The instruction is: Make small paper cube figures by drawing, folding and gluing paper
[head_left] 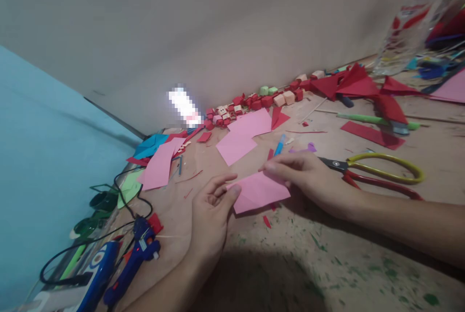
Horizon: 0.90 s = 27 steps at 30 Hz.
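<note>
Far right sits 1 clear plastic bag (403,36), red-printed, its contents unclear. Nearer, 1 pink sheet (259,193) lies between 2 hands: the left hand (212,208) clamped on its left edge, the right hand (308,176) pinching its far right part, beside 1 pair of scissors (336,163). Near left lies 1 blue glue gun (140,249).

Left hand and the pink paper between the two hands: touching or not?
Touching. The head view shows it: the thumb of the left hand lies over the left edge of the pink paper, with no gap.
</note>
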{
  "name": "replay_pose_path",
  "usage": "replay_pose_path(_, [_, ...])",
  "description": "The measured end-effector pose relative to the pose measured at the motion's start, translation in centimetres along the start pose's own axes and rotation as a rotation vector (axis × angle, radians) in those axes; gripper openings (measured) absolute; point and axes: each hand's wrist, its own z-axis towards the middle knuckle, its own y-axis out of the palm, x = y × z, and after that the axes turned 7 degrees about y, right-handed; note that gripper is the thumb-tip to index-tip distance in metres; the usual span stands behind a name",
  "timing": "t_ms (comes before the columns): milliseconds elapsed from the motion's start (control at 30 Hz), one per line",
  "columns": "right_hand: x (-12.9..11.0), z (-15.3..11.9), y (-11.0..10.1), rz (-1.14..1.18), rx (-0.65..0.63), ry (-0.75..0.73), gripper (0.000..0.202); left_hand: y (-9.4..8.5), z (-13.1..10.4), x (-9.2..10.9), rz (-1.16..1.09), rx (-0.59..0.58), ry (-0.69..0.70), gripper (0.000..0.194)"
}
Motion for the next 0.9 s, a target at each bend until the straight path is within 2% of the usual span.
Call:
replay_pose_path(67, [0.0, -0.1, 0.0, 0.205, -0.069, 0.028, 0.031, 0.0, 0.2, -0.1, -0.075, 0.066, 0.015, 0.036])
replay_pose_path(133, [-0.1, -0.2, 0.0, 0.266, -0.141, 0.054, 0.033, 0.2, 0.4, 0.1, -0.14, 0.129, 0.016, 0.037])
replay_pose_path(300, [-0.4, -0.6, 0.2, 0.207, -0.199, 0.05, 0.069, 0.6, 0.4, 0.5, -0.182, 0.127, -0.052, 0.038])
replay_pose_path(433, [-0.2, -0.4, 0.1, 0.211, -0.249, 0.045, 0.081, 0.5, 0.4, 0.7, -0.177, 0.118, -0.093, 0.036])
replay_pose_path(533, [0.0, -0.2, 0.0, 0.16, -0.28, 0.053, 0.086, 0.5, 0.5, 0.7, -0.18, 0.124, -0.106, 0.043])
replay_pose_path(600, [0.1, -0.1, 0.2, 0.14, -0.225, 0.061, 0.076, 0.5, 0.5, 0.5, -0.168, 0.106, -0.111, 0.046])
replay_pose_path(733, [0.1, -0.1, 0.7, 0.136, -0.067, 0.1, 0.027, 0.3, 0.0, 0.2, -0.088, -0.011, -0.072, 0.035])
replay_pose_path(800, [0.0, -0.1, 0.9, 0.148, -0.033, 0.14, 0.015, 0.1, -0.5, 0.3, -0.015, -0.063, 0.039, 0.036])
replay_pose_path(900, [0.0, -0.2, 0.9, 0.148, -0.001, 0.177, 0.018, -0.2, -1.3, 0.8, 0.161, -0.154, 0.3, 0.042])
